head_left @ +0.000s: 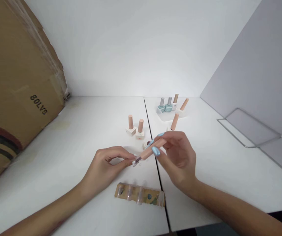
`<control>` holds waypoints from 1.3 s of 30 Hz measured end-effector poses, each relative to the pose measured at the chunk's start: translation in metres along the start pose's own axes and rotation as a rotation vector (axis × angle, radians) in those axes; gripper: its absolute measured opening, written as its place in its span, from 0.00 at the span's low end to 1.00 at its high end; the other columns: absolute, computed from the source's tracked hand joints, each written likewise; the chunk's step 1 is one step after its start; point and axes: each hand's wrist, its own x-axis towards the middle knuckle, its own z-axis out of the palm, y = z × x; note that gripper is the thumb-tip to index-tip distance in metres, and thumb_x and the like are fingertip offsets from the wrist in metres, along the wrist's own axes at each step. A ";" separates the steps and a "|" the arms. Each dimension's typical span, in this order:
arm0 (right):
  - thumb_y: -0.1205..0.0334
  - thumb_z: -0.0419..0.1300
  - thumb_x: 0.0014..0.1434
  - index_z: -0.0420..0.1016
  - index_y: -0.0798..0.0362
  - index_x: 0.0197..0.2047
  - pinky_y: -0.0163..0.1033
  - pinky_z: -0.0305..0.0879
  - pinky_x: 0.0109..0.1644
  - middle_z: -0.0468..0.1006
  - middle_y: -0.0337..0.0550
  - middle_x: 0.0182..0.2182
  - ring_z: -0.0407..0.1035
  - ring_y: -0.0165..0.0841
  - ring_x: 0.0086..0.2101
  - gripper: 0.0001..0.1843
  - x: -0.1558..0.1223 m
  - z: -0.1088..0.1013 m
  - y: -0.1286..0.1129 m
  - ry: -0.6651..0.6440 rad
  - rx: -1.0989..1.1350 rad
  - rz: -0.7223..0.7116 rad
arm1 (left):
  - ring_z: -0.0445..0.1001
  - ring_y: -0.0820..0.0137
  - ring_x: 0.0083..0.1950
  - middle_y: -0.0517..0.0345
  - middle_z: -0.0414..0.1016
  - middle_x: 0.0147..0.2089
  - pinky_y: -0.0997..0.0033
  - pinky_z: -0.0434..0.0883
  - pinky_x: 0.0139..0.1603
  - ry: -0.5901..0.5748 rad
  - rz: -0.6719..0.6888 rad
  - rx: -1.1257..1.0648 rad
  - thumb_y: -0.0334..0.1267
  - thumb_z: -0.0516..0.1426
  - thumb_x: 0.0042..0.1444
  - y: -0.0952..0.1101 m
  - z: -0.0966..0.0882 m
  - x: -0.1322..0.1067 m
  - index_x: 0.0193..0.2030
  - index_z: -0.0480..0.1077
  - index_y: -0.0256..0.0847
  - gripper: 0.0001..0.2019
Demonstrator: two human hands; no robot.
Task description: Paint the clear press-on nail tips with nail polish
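Note:
My right hand (177, 155) pinches a peach nail polish brush cap (152, 149), with the brush tip pointing down-left. My left hand (109, 162) pinches a small clear false nail (134, 162) right at that brush tip. The open polish bottle (146, 144) sits just behind the brush, mostly hidden. A tan strip (139, 194) carrying several clear and decorated nail tips lies on the white table (82, 137) below both hands.
Two peach-capped bottles (135, 127) stand behind my hands. Further back right, a small white tray (170, 113) holds teal and pale bottles, with another peach-capped bottle (174, 122) leaning beside it. A big cardboard box (15, 85) fills the left. A wire stand (249, 127) lies at right.

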 end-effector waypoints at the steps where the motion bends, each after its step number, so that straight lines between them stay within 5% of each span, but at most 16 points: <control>1: 0.73 0.61 0.58 0.69 0.48 0.45 0.41 0.72 0.42 0.76 0.38 0.33 0.74 0.30 0.37 0.15 -0.002 0.001 0.000 -0.031 -0.003 -0.008 | 0.79 0.68 0.34 0.60 0.83 0.32 0.70 0.78 0.38 -0.006 0.000 0.000 0.34 0.63 0.54 0.000 0.000 0.000 0.30 0.80 0.47 0.05; 9: 0.72 0.58 0.62 0.66 0.49 0.45 0.44 0.70 0.43 0.78 0.36 0.29 0.76 0.31 0.34 0.11 0.005 -0.002 -0.001 0.087 -0.008 0.062 | 0.80 0.67 0.34 0.60 0.83 0.32 0.70 0.78 0.38 0.010 0.004 0.003 0.35 0.64 0.53 -0.003 0.000 0.001 0.30 0.80 0.46 0.04; 16: 0.75 0.60 0.59 0.68 0.48 0.47 0.41 0.72 0.43 0.78 0.38 0.33 0.75 0.30 0.37 0.16 -0.002 0.000 0.001 -0.073 -0.003 0.006 | 0.79 0.69 0.34 0.61 0.83 0.31 0.72 0.77 0.39 -0.015 -0.002 0.002 0.34 0.62 0.55 -0.001 0.001 0.000 0.30 0.80 0.47 0.05; 23: 0.72 0.58 0.61 0.67 0.47 0.44 0.42 0.73 0.42 0.77 0.36 0.30 0.74 0.30 0.35 0.11 0.004 -0.002 -0.001 0.093 -0.045 0.034 | 0.80 0.66 0.34 0.59 0.83 0.31 0.69 0.78 0.38 0.008 0.006 0.005 0.35 0.63 0.53 -0.001 0.001 0.000 0.30 0.80 0.46 0.04; 30: 0.71 0.60 0.60 0.67 0.46 0.46 0.43 0.73 0.41 0.76 0.37 0.31 0.75 0.31 0.36 0.14 0.000 -0.001 0.001 -0.058 -0.007 0.025 | 0.79 0.69 0.34 0.61 0.83 0.32 0.72 0.77 0.39 -0.011 -0.003 -0.007 0.33 0.62 0.54 -0.001 0.000 0.002 0.30 0.80 0.47 0.06; 36: 0.72 0.58 0.62 0.65 0.48 0.44 0.43 0.71 0.42 0.77 0.34 0.29 0.76 0.31 0.34 0.11 0.006 -0.002 0.000 0.115 -0.026 0.064 | 0.80 0.68 0.35 0.60 0.83 0.32 0.72 0.78 0.38 0.002 -0.014 -0.009 0.34 0.63 0.53 -0.002 0.001 0.001 0.30 0.81 0.47 0.04; 39: 0.72 0.59 0.61 0.66 0.47 0.45 0.42 0.72 0.41 0.77 0.36 0.31 0.75 0.31 0.35 0.12 0.003 0.000 -0.001 0.053 -0.004 0.017 | 0.80 0.68 0.35 0.60 0.83 0.32 0.72 0.77 0.38 0.002 -0.014 -0.011 0.34 0.63 0.53 -0.001 0.000 0.001 0.30 0.80 0.47 0.05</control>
